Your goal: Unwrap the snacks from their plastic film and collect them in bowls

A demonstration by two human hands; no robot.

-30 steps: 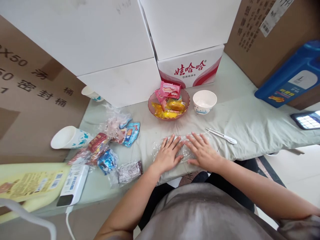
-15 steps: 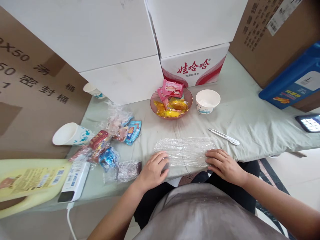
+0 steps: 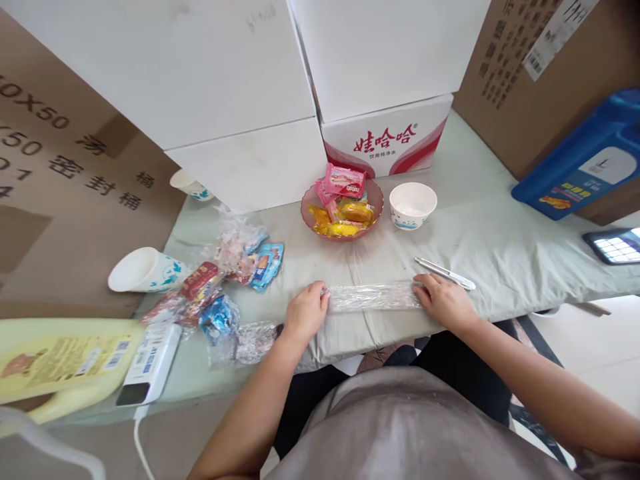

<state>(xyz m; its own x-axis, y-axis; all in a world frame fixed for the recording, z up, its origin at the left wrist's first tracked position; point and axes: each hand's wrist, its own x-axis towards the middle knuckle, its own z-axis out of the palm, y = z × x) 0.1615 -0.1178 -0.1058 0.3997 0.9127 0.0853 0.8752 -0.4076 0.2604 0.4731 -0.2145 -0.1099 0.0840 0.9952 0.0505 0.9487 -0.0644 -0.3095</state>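
A strip of clear plastic wrap point(image 3: 373, 297) lies across the front of the cloth-covered table, folded narrow. My left hand point(image 3: 306, 312) is closed on its left end, with the fingers curled over the edge. At the right end my right hand point(image 3: 444, 300) grips the wrap between thumb and fingers. Just beyond that hand rests a white pen-like utility knife point(image 3: 445, 273). Behind the wrap stands a pink glass bowl point(image 3: 342, 235) of wrapped snacks, with a white paper bowl point(image 3: 413, 205) to its right.
On the left lie several snack packets point(image 3: 200, 283), a tipped paper cup point(image 3: 147, 270), a white power bank point(image 3: 150, 363) with a cable, and a yellow jug point(image 3: 65, 360). White boxes point(image 3: 245, 167) stand at the back. A blue bottle point(image 3: 580, 160) and a phone point(image 3: 615, 246) are on the right.
Both hands have moved away from my body, carrying the near edge of the plastic wrap over. The wide sheet is now a narrower strip, and the fingers have closed on its ends.
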